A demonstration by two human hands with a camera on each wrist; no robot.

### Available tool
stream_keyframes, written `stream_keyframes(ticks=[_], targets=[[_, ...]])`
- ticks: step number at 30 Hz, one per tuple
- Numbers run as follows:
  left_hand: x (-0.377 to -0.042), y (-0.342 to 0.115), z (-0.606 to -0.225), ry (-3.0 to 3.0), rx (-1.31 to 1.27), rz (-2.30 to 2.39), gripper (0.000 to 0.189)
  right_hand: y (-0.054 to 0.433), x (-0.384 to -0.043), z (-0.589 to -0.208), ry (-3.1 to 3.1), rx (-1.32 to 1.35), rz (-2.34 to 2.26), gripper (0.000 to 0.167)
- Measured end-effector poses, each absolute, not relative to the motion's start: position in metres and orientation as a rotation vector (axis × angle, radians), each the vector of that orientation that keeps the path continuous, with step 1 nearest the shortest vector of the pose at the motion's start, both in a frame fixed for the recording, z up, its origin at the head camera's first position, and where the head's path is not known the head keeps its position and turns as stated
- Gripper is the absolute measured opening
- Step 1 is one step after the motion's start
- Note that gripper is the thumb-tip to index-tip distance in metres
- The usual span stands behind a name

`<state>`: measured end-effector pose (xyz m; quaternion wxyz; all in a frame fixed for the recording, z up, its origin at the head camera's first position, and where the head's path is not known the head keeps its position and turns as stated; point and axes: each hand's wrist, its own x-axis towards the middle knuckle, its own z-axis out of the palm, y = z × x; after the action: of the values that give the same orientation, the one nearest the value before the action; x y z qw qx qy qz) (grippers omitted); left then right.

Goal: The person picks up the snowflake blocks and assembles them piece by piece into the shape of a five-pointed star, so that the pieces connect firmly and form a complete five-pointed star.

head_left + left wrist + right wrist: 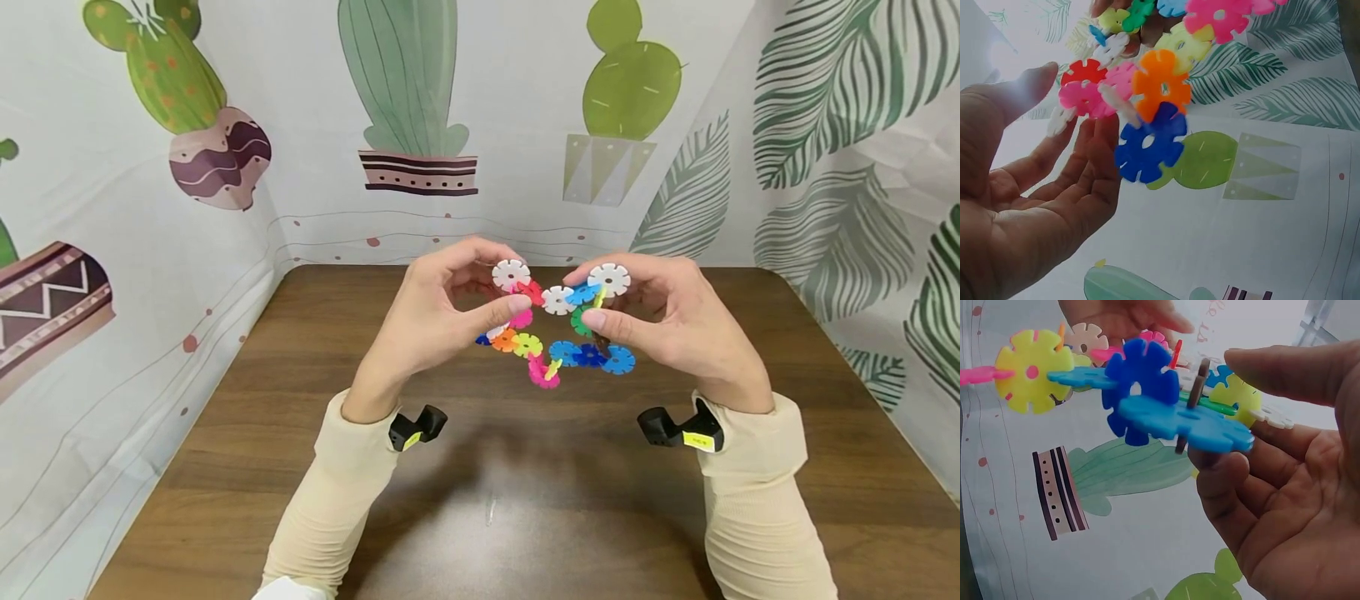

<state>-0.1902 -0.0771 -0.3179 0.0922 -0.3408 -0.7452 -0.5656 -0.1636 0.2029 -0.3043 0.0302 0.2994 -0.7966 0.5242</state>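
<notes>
A loop of interlocking plastic snowflake discs (590, 356) hangs in the air above the table, held up between both hands. My left hand (431, 317) holds its left corner, thumb in front and fingers behind, at the white disc (511, 273), red disc (532, 292) and pink discs (1082, 98). With thumb and fingers my right hand (686, 325) grips the opposite corner, around the green disc (580, 322) and another white disc (609, 280). Orange (1161, 84), yellow (1033, 370) and blue discs (1141, 390) dangle along the lower side of the loop.
Below lies a brown wood-grain table (480, 508). A white cloth (517, 100) printed with cacti and leaves encloses it at the back and sides. Small black cameras (420, 427) sit at both wrists, over beige sleeves (337, 500).
</notes>
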Motion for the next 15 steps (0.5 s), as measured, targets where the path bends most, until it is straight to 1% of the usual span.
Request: stream_keyframes(ticks=[3,11,15], targets=[[-0.191,-0.075,-0.319,-2.221,-1.038,-1.660,0.035,0.202,-0.163,-0.304,-2.467,0.909,1.604,0.032],[-0.192,-0.072,-0.321,-2.132,-1.043,-1.713,0.029,0.197,-0.163,-0.306,-2.417,0.869,1.601,0.034],[-0.193,-0.069,-0.321,-2.075,-1.029,-1.769,0.028,0.189,-0.165,-0.309,-2.303,0.829,1.595,0.030]])
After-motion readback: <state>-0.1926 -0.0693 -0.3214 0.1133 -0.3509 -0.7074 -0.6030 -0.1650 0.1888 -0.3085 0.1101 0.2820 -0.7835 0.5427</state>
